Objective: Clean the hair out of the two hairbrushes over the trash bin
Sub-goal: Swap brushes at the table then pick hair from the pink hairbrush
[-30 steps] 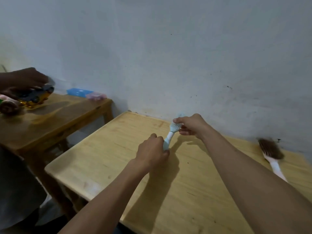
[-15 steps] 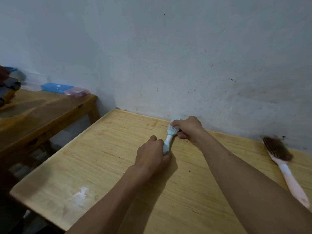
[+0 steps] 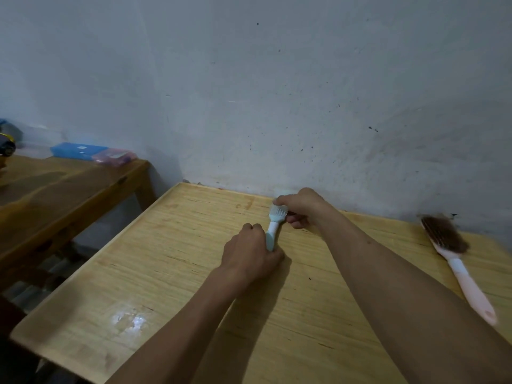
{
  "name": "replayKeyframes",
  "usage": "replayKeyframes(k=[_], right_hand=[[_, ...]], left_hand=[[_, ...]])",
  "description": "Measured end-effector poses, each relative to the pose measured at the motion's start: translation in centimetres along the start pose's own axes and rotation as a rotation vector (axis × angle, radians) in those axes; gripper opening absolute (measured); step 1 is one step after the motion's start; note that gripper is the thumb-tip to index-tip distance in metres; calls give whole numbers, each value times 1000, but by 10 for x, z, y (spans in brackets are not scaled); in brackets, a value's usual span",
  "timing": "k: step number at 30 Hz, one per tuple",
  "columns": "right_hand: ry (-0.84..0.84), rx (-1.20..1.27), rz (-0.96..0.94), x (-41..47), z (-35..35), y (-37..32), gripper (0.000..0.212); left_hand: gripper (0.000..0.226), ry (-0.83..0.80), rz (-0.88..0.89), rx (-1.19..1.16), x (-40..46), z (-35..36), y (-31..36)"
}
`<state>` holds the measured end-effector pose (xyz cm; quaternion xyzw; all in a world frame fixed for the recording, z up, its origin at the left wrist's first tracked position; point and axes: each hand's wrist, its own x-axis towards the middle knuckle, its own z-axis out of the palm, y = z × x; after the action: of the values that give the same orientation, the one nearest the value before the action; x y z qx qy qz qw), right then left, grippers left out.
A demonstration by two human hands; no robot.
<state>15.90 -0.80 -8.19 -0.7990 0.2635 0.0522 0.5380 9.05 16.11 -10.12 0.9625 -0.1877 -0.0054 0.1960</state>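
Observation:
A light blue hairbrush (image 3: pixel 274 228) is held over the wooden table (image 3: pixel 166 261), near the wall. My left hand (image 3: pixel 249 253) grips its handle. My right hand (image 3: pixel 302 207) curls over the brush head, with the fingers at the bristles. A pink hairbrush (image 3: pixel 454 259) lies on the table at the far right, its head matted with brown hair. No trash bin is in view.
A second, darker wooden table (image 3: pixel 69 195) stands to the left across a gap. On it, against the wall, lie a blue box (image 3: pixel 77 151) and a pink one (image 3: pixel 116 156). A toy-like object (image 3: pixel 7 146) shows at the left edge.
The view has swung right and closer, so the left table slid outward. Both hands keep their hold on the blue brush; the person's hand at the far left has left the frame.

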Motion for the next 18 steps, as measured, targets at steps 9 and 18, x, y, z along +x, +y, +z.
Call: replayKeyframes(k=[9, 18], right_hand=[[5, -184, -56, -38, -78, -3, 45], [267, -297, 7, -78, -208, 48, 46]], left_hand=[[73, 127, 36, 137, 3, -3, 59], [49, -234, 203, -22, -4, 41, 190]])
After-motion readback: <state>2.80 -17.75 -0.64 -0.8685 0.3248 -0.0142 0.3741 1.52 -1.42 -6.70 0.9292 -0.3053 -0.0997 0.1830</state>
